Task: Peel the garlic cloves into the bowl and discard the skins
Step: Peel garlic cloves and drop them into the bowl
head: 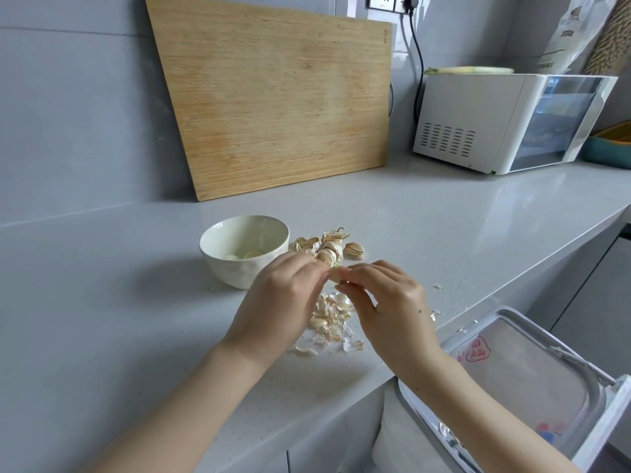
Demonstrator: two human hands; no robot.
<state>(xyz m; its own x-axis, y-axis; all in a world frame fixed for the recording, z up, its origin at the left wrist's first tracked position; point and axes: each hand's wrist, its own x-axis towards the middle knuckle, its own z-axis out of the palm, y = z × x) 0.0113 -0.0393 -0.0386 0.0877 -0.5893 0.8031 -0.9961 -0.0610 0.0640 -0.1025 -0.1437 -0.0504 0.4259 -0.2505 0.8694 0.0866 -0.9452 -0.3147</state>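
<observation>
The grey tabletop (102,319) carries all work items. A white bowl (218,230) stands left of centre and holds a few peeled cloves (252,254). Just right of it lies a cluster of unpeeled cloves (327,247). Loose skins (333,319) lie heaped nearer the front edge, not yet discarded. The left hand (276,302) and right hand (386,302) meet above the skins, and the curled fingers (362,271) of both pinch one partly hidden garlic clove (336,275). Assessment: the task is partway done, with several cloves and skin disposal remaining.
</observation>
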